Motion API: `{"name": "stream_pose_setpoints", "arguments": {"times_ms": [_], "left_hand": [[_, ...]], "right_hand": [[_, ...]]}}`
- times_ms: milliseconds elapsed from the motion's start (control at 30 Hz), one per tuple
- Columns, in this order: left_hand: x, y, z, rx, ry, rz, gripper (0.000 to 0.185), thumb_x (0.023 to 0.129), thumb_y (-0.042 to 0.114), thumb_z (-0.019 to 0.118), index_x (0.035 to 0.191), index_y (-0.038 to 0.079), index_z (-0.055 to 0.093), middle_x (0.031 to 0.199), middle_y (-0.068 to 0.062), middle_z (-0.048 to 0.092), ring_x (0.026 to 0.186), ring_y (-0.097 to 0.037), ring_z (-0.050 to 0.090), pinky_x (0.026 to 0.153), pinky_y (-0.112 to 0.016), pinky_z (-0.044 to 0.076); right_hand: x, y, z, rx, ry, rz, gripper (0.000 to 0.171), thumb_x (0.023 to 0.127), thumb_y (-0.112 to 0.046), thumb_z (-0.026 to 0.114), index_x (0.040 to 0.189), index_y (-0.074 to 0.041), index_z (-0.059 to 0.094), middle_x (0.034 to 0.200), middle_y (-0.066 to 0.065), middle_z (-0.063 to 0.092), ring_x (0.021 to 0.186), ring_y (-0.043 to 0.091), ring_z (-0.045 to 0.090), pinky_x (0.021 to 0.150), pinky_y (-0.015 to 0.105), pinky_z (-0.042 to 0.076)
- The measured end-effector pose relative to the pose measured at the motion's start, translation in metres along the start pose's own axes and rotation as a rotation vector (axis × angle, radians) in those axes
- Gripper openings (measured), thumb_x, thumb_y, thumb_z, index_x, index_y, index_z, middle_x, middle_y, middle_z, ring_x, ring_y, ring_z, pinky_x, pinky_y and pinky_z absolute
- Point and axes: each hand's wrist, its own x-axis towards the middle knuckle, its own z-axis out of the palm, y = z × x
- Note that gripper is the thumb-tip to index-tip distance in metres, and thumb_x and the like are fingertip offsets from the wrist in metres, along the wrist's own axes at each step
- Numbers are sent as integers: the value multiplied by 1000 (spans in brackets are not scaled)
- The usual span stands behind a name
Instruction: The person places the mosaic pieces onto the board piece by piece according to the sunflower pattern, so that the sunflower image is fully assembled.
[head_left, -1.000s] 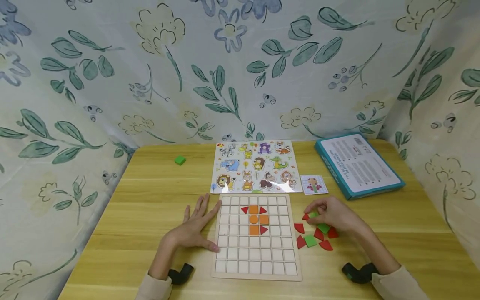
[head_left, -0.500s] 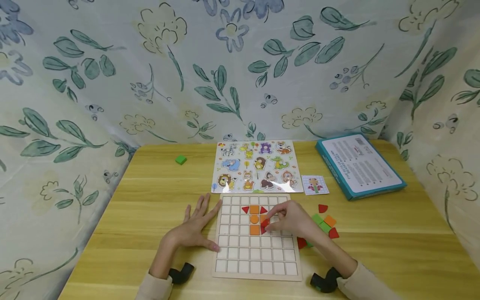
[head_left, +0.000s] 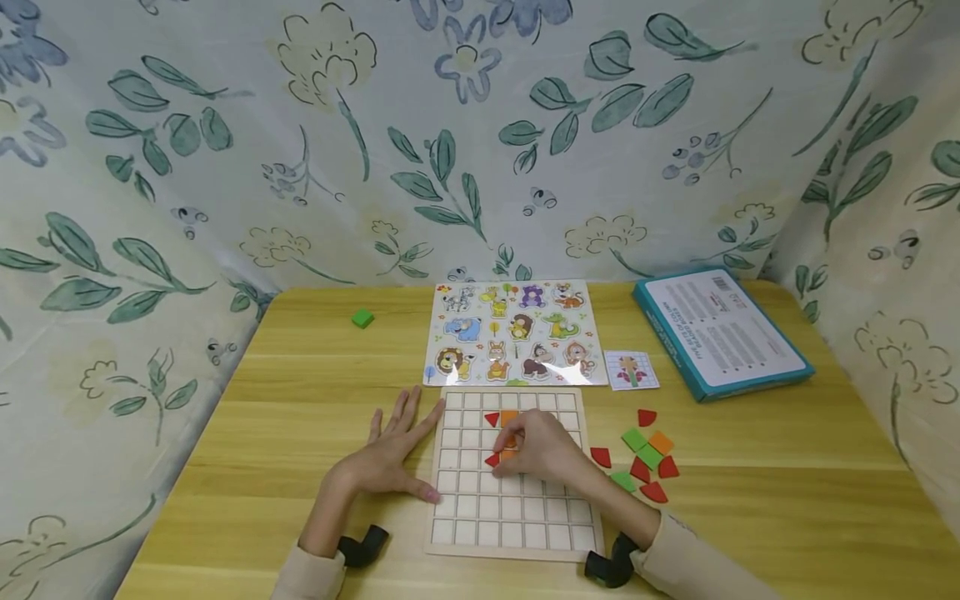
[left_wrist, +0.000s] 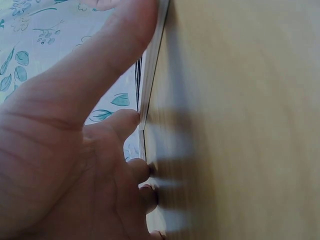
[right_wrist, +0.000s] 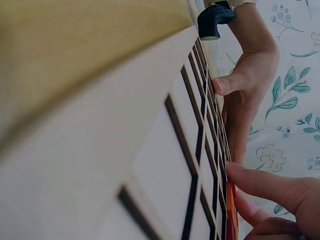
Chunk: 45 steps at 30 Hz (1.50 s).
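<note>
Two hands work at a wooden grid board [head_left: 517, 517], and the right hand [head_left: 540, 450] lies over the board's upper middle cells with its fingers curled down onto a small red triangle piece [head_left: 492, 459], whose corner shows just past the fingertips on the thumb side. The piece sits in, or just above, a cell beside the orange pieces [head_left: 509, 417] under that hand; whether it is fully seated I cannot tell. From its look the triangle is a thin, stiff, light wooden tile with a smooth painted face, so it should slide easily and is best pinched by its edges between thumb and fingertip, or pressed flat from above once it lies in its cell. The right wrist view shows a fingertip [right_wrist: 260, 182] laid almost flat against the board, with a sliver of red and orange at the cell below it. That forearm comes in from the near right corner of the board, wrist low, palm turned down. The left hand [head_left: 390, 458] lies flat on the table [head_left: 247, 467] with fingers straight and spread, holding nothing; its thumb and forefinger touch the board's edge, which the left wrist view shows as the thumb [left_wrist: 120, 40] pressed along the rim. Beyond the right hand's outer side, loose red, green and orange pieces [head_left: 645, 454] lie scattered on the table, and farther ahead of the fingers lies an animal puzzle sheet [head_left: 513, 333].
</note>
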Motion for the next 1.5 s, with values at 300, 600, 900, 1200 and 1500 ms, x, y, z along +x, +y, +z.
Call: {"name": "stream_pose_setpoints", "arguments": {"times_ms": [300, 600, 900, 1200, 1500], "left_hand": [[0, 0, 3, 0, 0, -9, 130, 72, 52, 90, 168, 23, 8, 170, -19, -25, 158, -42, -25, 120, -72, -19], [1, 0, 3, -8, -4, -6, 129, 72, 51, 90, 168, 23, 8, 170, -19, -25, 158, -42, -25, 120, -73, -19], [2, -1, 3, -16, -2, 5, 131, 72, 49, 91, 168, 22, 7, 170, -20, -27, 157, -43, -26, 119, -73, -20], [1, 1, 0, -14, -5, 3, 130, 72, 48, 91, 168, 20, 6, 169, -20, -28, 156, -43, -27, 119, -72, -22], [0, 0, -1, -14, -3, 4, 130, 72, 49, 91, 167, 21, 6, 169, -20, -27, 156, -43, -27, 119, -72, -22]], "right_hand": [[2, 2, -2, 48, -51, -37, 15, 74, -12, 93, 85, -13, 83, 61, -5, 51, 58, 8, 38, 52, 18, 27], [3, 4, -3, 61, -52, -31, 14, 74, -12, 93, 83, -12, 82, 58, -4, 53, 56, 9, 40, 50, 18, 28], [-12, 19, -30, 115, -20, 10, 13, 83, -17, 87, 95, -15, 83, 59, -4, 41, 55, 11, 32, 51, 20, 22], [-44, 62, -86, 105, 72, 122, 22, 90, -24, 81, 109, -13, 80, 63, -2, 36, 52, 10, 32, 46, 22, 25], [-75, 109, -128, 74, 92, 194, 39, 91, -30, 80, 123, -9, 75, 64, -3, 36, 56, 12, 39, 50, 25, 30]]}}
